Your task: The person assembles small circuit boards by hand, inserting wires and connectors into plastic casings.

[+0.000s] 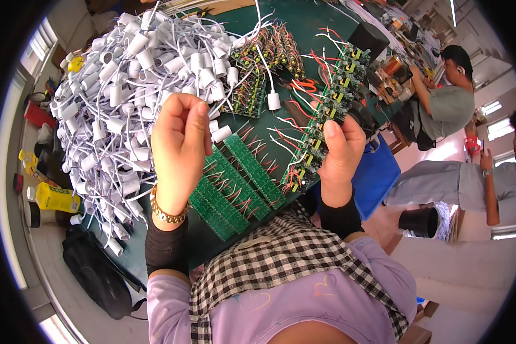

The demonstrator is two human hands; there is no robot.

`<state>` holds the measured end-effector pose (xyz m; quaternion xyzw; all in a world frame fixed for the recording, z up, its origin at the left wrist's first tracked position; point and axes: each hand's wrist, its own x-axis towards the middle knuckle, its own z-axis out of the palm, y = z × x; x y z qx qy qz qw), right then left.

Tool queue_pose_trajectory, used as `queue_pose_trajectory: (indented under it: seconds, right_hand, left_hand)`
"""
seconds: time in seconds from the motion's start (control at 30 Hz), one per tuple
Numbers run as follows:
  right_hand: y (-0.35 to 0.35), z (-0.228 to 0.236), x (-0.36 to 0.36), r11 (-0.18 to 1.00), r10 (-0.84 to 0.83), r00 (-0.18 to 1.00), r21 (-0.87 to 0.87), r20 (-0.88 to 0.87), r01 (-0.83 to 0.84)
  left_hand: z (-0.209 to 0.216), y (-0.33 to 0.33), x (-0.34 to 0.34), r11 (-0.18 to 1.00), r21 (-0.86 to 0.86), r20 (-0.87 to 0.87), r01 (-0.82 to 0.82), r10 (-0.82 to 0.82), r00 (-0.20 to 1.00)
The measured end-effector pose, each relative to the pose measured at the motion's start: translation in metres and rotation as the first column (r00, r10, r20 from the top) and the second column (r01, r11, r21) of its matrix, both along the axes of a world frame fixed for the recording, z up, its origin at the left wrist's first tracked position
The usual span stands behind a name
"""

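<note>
My right hand point(343, 153) grips the edge of a long circuit board strip point(333, 94), thumb on top. The strip is tilted and crowded with parts, and red and white wires stick out along its left side. My left hand point(180, 140) is closed, thumb against curled fingers, beside the heap of white cylindrical lamp sockets with cables point(114, 94). Whatever it may pinch is hidden. Between my hands, green circuit board panels point(252, 166) lie side by side on the dark green table, with short red and white wires along their edges.
More wired circuit boards point(249, 92) are piled at the far middle, with one white lamp socket point(274, 101) beside them. A blue bin point(378, 178) stands right of the table. A yellow bottle point(57, 198) is at the left. Two other people point(450, 103) are at the right.
</note>
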<state>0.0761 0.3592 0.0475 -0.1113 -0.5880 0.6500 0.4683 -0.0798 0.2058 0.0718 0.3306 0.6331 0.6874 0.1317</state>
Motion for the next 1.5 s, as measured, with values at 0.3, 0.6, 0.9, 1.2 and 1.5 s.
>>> queue_pose_trajectory:
  seconds: [0.3, 0.6, 0.9, 1.2, 1.5]
  right_hand:
    - [-0.012, 0.0, -0.007, 0.997, -0.042, 0.999, 0.06, -0.03, 0.043]
    - [-0.004, 0.003, 0.002, 0.993, 0.114, 0.986, 0.022, 0.119, -0.117]
    - [0.02, 0.007, 0.02, 0.948, 0.051, 0.996, -0.311, -0.068, -0.07]
    - [0.011, -0.001, 0.013, 0.964, 0.135, 0.989, -0.222, -0.065, -0.146]
    - [-0.001, -0.013, 0.01, 0.964, 0.265, 0.96, -0.037, 0.093, -0.262]
  left_hand:
    - [-0.006, 0.001, 0.061, 0.952, -0.159, -0.423, 0.262, -0.306, 0.853]
    - [-0.014, 0.001, 0.055, 0.859, -0.112, -0.336, 0.5, -0.506, 0.794]
    - [-0.019, 0.008, 0.034, 0.819, 0.35, 0.282, 0.454, -0.555, 0.782]
    - [-0.024, 0.012, 0.066, 0.719, 0.012, 0.298, 0.695, -0.666, 0.684]
    - [-0.037, 0.016, 0.066, 0.815, 0.065, 0.359, 0.576, -0.557, 0.749]
